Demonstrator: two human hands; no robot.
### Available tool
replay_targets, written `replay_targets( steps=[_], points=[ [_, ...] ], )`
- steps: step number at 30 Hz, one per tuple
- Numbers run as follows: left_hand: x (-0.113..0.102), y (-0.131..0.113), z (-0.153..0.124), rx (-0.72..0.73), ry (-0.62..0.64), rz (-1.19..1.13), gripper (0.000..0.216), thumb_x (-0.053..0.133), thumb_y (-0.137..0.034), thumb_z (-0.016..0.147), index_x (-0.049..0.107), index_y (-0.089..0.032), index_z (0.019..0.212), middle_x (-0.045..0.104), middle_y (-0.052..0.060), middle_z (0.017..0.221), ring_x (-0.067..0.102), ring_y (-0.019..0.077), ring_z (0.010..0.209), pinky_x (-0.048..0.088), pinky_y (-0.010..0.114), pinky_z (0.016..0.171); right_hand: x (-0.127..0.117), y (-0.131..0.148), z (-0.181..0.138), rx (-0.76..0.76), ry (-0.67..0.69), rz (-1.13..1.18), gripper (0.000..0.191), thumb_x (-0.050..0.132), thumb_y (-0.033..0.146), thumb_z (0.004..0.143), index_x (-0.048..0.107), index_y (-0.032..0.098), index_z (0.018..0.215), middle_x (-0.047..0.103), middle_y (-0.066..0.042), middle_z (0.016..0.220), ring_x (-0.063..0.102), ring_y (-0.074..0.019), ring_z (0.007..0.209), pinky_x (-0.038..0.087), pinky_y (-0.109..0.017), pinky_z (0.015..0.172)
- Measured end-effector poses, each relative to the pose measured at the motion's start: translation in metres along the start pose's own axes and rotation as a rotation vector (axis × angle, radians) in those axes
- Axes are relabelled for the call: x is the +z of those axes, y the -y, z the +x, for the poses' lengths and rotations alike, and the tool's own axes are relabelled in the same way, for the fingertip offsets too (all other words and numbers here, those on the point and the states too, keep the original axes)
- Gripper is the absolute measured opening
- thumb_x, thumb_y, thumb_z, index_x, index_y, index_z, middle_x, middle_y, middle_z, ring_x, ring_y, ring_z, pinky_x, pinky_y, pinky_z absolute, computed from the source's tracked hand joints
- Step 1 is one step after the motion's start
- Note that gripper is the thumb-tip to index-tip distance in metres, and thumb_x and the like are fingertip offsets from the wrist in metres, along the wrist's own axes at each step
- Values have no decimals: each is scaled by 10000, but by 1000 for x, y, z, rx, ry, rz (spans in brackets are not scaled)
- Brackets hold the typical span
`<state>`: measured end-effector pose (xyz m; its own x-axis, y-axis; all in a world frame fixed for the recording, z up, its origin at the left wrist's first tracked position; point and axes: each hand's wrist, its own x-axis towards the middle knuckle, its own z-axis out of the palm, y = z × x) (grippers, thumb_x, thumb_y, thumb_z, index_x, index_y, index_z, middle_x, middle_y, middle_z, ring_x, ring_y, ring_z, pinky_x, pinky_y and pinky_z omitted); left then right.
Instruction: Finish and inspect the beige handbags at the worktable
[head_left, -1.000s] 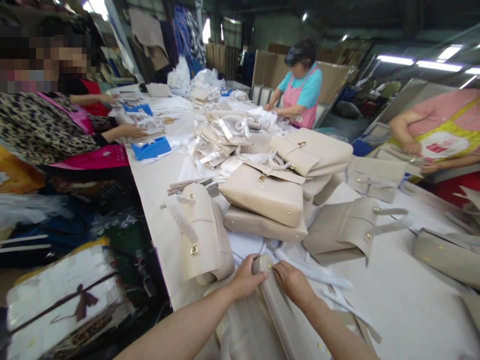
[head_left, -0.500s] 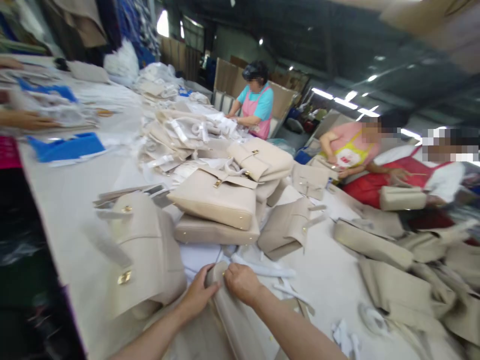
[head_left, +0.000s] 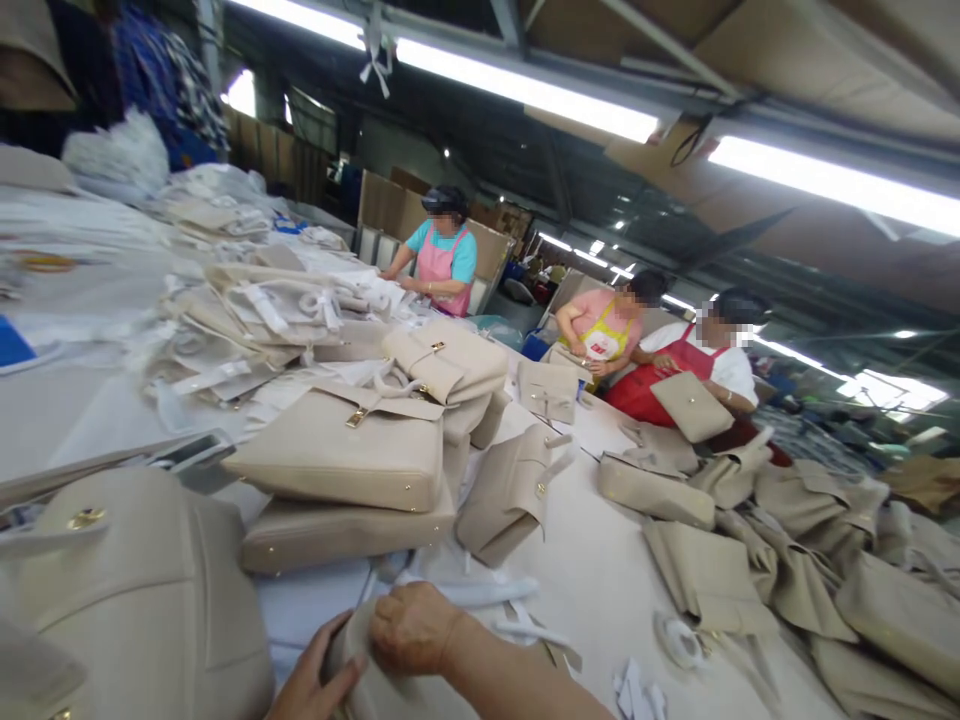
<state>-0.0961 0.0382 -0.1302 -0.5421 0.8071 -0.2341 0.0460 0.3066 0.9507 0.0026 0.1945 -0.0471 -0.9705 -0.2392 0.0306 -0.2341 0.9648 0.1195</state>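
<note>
My right hand (head_left: 409, 630) is closed over the top end of a beige leather handbag (head_left: 375, 690) at the bottom edge of the view. My left hand (head_left: 311, 685) grips the same bag from the left side, only its thumb and part of the fingers showing. Most of the bag is cut off below the frame. A second beige handbag (head_left: 142, 600) with a gold stud lies just to the left of my hands. White paper strips (head_left: 495, 595) lie on the table right beyond my right hand.
A stack of beige handbags (head_left: 345, 470) sits mid-table, with more bags (head_left: 517, 490) and flat leather pieces (head_left: 720, 580) to the right. Three people in aprons (head_left: 446, 265) work along the far side. The long white table (head_left: 600, 570) carries wrapped bags (head_left: 262, 310) further back.
The view has tilted up and swung right, pushing my hands to the bottom edge. Both hands stay on the same bag, and the nearby handbag now fills the lower left.
</note>
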Motion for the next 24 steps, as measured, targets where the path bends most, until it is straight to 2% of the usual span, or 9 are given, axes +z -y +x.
replay_targets(
  steps=[4,8,11,14,16,20,24],
  points=[
    [0,-4,1,-39,-1,0,636,512,-526,694,403,-180,1216,504,75,1279,423,249,1231,314,385,1073,-6,-4,5,-21,35,-8,130,518,314,778,520,184,770,608,10,756,567,-152,658,425,-271,502],
    [1,-23,-6,-64,-12,-38,619,515,-509,678,410,-182,1193,523,79,1249,435,254,1214,309,392,1069,-10,-6,9,-42,78,12,125,501,295,793,536,176,779,612,-2,771,564,-160,685,418,-275,534],
    [2,-38,-14,-40,-9,-79,589,524,-450,690,407,-167,1192,529,88,1227,445,249,1191,323,382,1050,-13,-6,10,-45,88,68,113,483,255,809,550,165,807,616,-26,795,558,-164,712,416,-278,592],
    [3,-41,-18,0,-5,-100,549,540,-343,709,404,-151,1205,527,102,1217,453,240,1163,318,383,1035,-14,-10,11,-38,90,155,117,463,219,823,564,161,819,615,-47,796,549,-160,731,408,-274,634],
    [4,-38,-18,-19,-20,-84,563,559,-304,695,407,-150,1215,528,99,1216,462,230,1149,336,355,1014,-13,-19,15,15,82,207,123,454,192,821,571,157,812,611,-61,800,547,-164,751,405,-275,663],
    [4,-34,-20,-55,-42,-57,583,589,-292,684,421,-163,1228,530,94,1213,462,240,1143,349,344,988,-11,-41,21,249,46,283,145,439,168,808,575,137,849,598,-110,887,537,-189,841,401,-280,717],
    [4,-35,-21,-56,-41,-51,592,606,-289,675,431,-165,1227,523,95,1214,447,251,1146,337,353,990,-4,-37,12,405,24,413,178,428,178,808,602,163,841,603,-87,880,546,-179,825,407,-276,742]
  ],
)
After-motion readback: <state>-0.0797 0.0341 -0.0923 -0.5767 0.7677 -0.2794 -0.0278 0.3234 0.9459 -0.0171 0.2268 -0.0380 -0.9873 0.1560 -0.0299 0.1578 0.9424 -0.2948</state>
